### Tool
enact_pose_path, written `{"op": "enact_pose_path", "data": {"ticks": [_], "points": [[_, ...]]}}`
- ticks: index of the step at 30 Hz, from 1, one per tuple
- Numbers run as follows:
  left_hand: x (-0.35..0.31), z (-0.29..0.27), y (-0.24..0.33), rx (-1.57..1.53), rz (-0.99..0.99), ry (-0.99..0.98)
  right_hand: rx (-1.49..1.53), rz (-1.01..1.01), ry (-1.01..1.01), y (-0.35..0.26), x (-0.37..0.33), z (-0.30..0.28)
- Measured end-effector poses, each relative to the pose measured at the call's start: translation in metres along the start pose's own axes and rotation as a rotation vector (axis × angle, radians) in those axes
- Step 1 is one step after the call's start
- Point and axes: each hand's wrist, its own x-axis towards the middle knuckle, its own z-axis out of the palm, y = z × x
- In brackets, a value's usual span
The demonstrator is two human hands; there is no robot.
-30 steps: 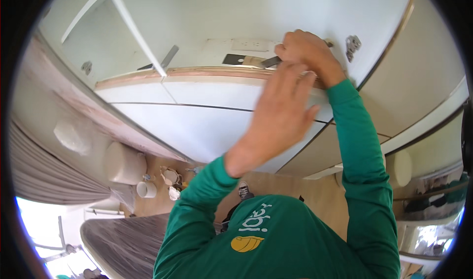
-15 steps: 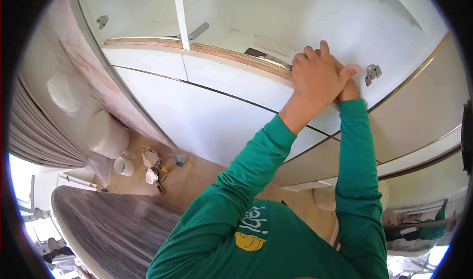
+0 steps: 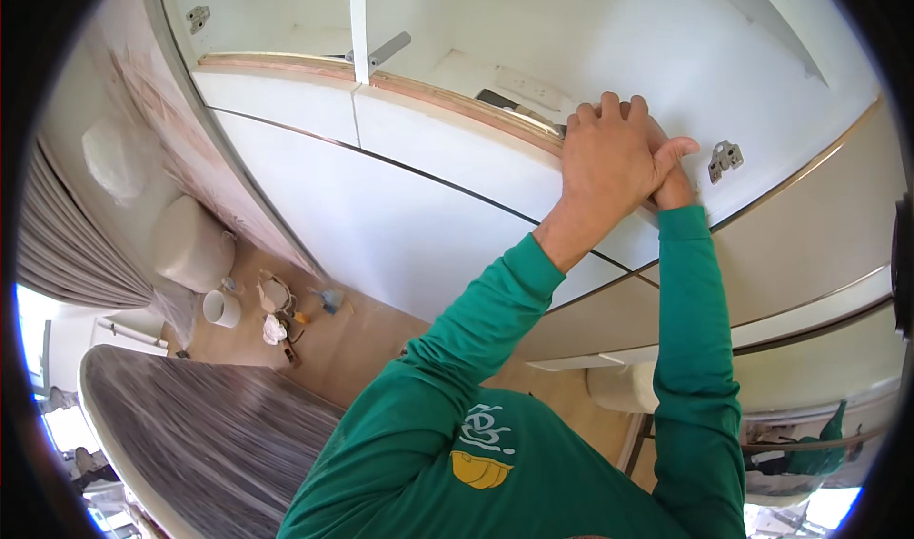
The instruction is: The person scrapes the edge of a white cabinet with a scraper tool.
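My left hand (image 3: 609, 163) lies across my right hand, its fingers curled over it and its thumb pointing right. Most of my right hand (image 3: 674, 189) is hidden underneath, at the front edge of a white cabinet (image 3: 457, 149). A narrow dark and pale piece (image 3: 519, 110) runs along the edge up to my hands; its kind and whether my right hand grips it are unclear. The cabinet's raw wooden edge (image 3: 428, 91) stretches left from there. Just right of my hands, a metal hinge plate (image 3: 725, 161) is fixed to the white inner panel.
A grey handle-like bar (image 3: 390, 48) sits by the upright divider (image 3: 359, 25). On the floor at left are a white bucket (image 3: 222, 309) and several loose items (image 3: 276, 296). A plastic-covered dark surface (image 3: 200, 425) stands at lower left, and a grey curtain (image 3: 67, 234) hangs beyond.
The view has shifted slightly. The fingers of my left hand, partly raised before, are now curled down over my right hand. Both hands stay at the same place on the cabinet edge.
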Motion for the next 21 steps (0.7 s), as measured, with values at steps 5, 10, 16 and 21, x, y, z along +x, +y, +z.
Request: {"op": "enact_pose_path", "data": {"ticks": [5, 10, 16, 21], "points": [[0.001, 0.0, 0.007, -0.058, -0.016, 0.008, 0.02, -0.056, 0.045, 0.007, 0.0, 0.004], [0.007, 0.004, 0.013, -0.05, -0.074, 0.006, 0.146, 0.002, 0.063, 0.003, 0.003, -0.002], [0.011, 0.0, 0.008, -0.046, -0.102, -0.04, 0.208, 0.031, 0.068, 0.004, 0.006, -0.004], [0.008, -0.005, 0.008, -0.079, -0.097, -0.053, 0.242, 0.062, 0.06, 0.004, 0.005, -0.001]]}}
